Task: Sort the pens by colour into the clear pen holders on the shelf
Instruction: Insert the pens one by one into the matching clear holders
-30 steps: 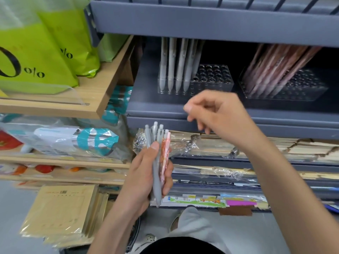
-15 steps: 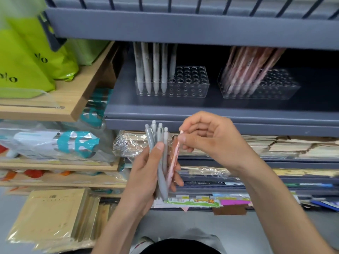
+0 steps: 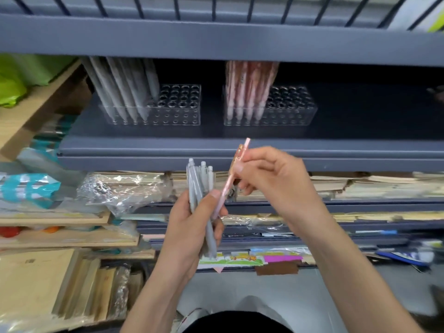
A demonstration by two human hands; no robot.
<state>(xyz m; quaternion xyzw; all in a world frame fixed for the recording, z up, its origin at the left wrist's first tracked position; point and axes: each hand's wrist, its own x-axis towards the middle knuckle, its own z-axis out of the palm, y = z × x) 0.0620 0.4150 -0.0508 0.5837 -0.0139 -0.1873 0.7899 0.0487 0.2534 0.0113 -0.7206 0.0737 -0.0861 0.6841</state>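
My left hand [image 3: 192,227] grips a bundle of grey pens [image 3: 200,188], upright, below the grey shelf's front edge. My right hand [image 3: 271,181] pinches a pink pen [image 3: 228,186] near its top; the pen's lower end still lies against my left fingers. On the shelf stand two clear pen holders. The left holder [image 3: 177,109] has several grey pens [image 3: 125,87] in its left rows. The right holder [image 3: 288,109] has several pink pens [image 3: 247,87] in its left rows. Both holders show open holes on their right sides.
The grey shelf [image 3: 216,145] has an upper shelf [image 3: 216,37] close above the pens' tops. Below lie stacks of paper and plastic-wrapped goods [image 3: 125,188]. A wooden rack [image 3: 31,109] with green bags [image 3: 12,87] stands at the left. Notebooks [image 3: 36,284] sit low left.
My right hand came down from the shelf to the bundle, pinched the pink pen and has drawn it up and to the right. The view has shifted right.
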